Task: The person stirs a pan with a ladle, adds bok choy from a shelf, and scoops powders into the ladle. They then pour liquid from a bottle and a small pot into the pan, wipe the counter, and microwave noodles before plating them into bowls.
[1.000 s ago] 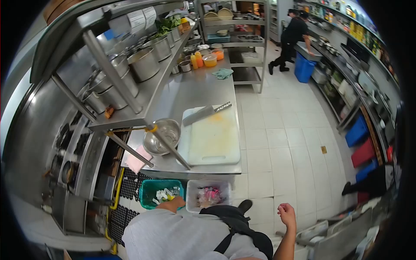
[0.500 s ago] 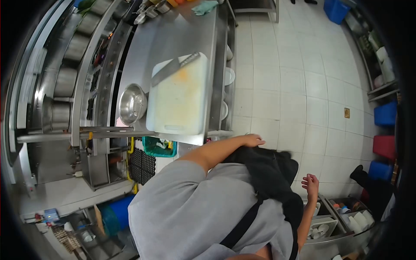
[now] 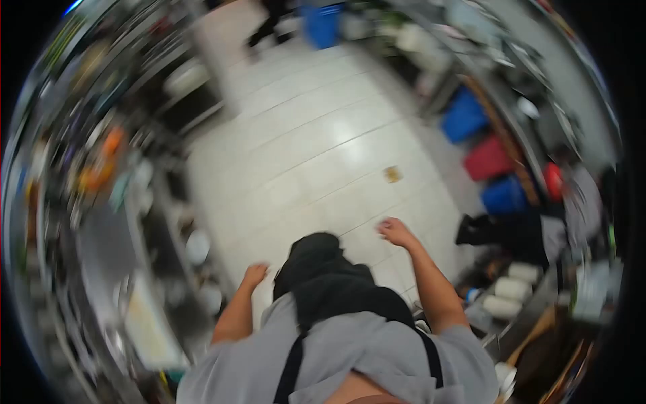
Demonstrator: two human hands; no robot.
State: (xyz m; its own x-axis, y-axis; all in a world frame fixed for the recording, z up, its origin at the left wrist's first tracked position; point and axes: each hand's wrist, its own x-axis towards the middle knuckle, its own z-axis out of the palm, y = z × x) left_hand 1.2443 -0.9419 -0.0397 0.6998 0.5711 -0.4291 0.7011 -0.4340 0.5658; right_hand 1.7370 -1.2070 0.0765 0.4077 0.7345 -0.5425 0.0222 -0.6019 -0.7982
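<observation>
My left hand hangs at my side, left of my dark apron, fingers loosely bent and nothing seen in it. Out ahead of my body on the other side, my right hand is held over the tiled floor, its fingers loosely curled and apart, holding nothing. Neither hand touches any object. To the lower left, a white cutting board lies on the steel table, blurred by motion and away from my left hand.
Blue bins and a red bin line the right side. A person in dark trousers stands near white containers at the right. Another blue bin stands far ahead. Plates sit on the shelf under the table.
My body and view have turned right, away from the steel table. The cutting board has shifted to the lower left, and the bins and other person now appear closer.
</observation>
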